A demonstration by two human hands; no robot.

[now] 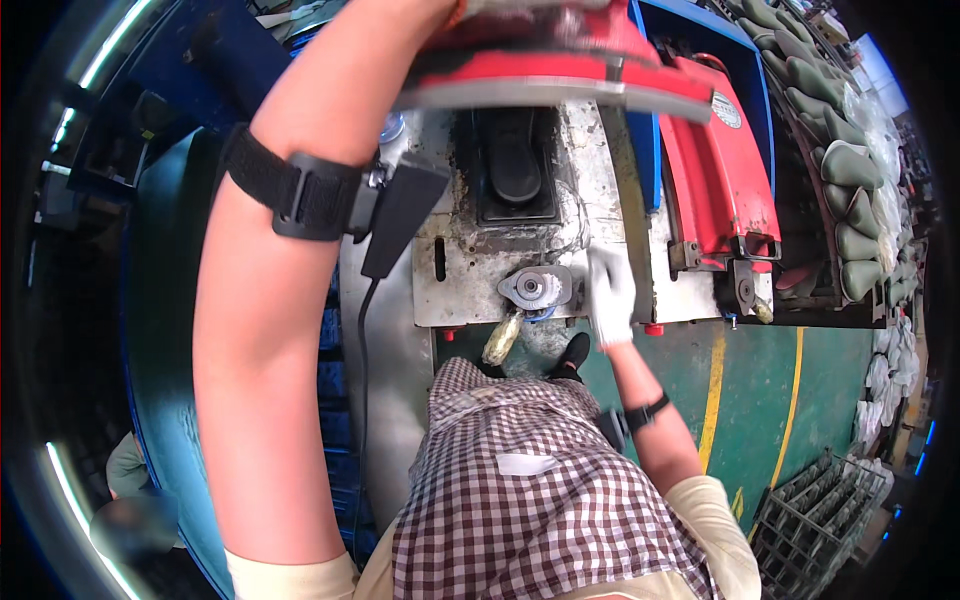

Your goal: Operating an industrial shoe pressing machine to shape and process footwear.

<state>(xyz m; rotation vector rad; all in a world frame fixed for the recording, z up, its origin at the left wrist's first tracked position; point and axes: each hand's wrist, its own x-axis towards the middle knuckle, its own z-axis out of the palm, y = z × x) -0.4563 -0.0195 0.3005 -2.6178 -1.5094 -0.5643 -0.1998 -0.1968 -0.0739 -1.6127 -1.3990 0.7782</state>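
Observation:
My left arm stretches to the top edge, where my gloved left hand (525,8) lies along the upper part of a raised red lid (545,62) and appears to grip it; its fingers are blurred and partly cut off. Below the lid, a dark sole-shaped mould (512,165) sits in the worn metal machine bed (470,295). At the bed's front stands a round metal clamp (535,287) with a tape-wrapped handle (502,338). My right hand (612,295), in a white glove, is just right of the clamp, its fingers smeared by motion.
To the right is a second machine with its red lid (715,150) down inside a blue frame (655,165). Grey-green shoe-shaped pieces (850,165) fill the rack beyond. A wire crate (815,525) stands at lower right. A cable (365,400) hangs from my left forearm strap.

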